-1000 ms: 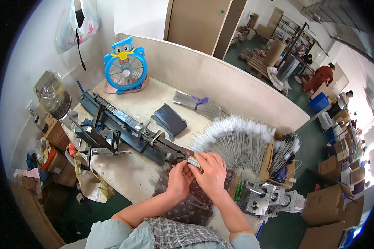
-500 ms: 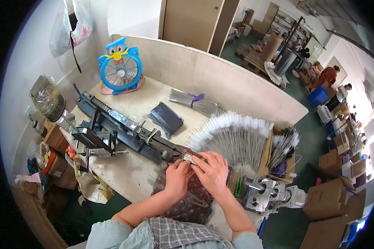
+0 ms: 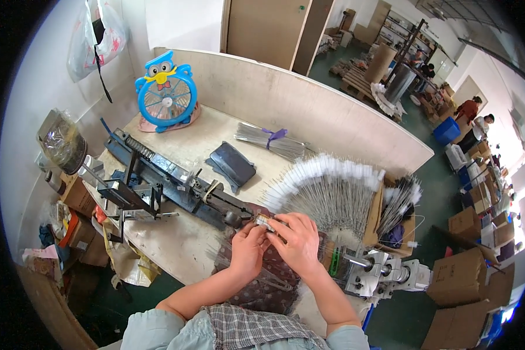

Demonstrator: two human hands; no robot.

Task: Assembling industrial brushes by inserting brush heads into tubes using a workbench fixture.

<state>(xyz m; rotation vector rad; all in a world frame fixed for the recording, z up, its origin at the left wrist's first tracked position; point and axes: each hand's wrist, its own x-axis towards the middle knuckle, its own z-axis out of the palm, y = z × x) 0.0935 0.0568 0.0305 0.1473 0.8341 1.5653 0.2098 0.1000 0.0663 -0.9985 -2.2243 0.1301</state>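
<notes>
In front of my body, both hands meet over a dark spotted cloth [image 3: 256, 291] at the near end of a long metal bench fixture [image 3: 175, 175]. The fingertips of my left hand [image 3: 247, 252] and my right hand [image 3: 298, 242] are pinched together on a small whitish piece [image 3: 264, 221] with a yellowish edge. Its kind is too small and too covered by fingers to make out. Beyond my right hand, many thin wire brushes with white bristle ends [image 3: 326, 181] lie fanned out on the table.
A silver clamping machine [image 3: 385, 274] stands at the right edge. A cardboard box [image 3: 370, 227] with more brushes is behind it. Farther back lie a dark pouch [image 3: 232, 166], a bundle of wires tied in purple [image 3: 268, 139] and a blue owl-shaped fan [image 3: 166, 96].
My hands stay at nearly the same spot, and the small whitish piece has turned slightly between the fingers. The whole view has shifted a little.
</notes>
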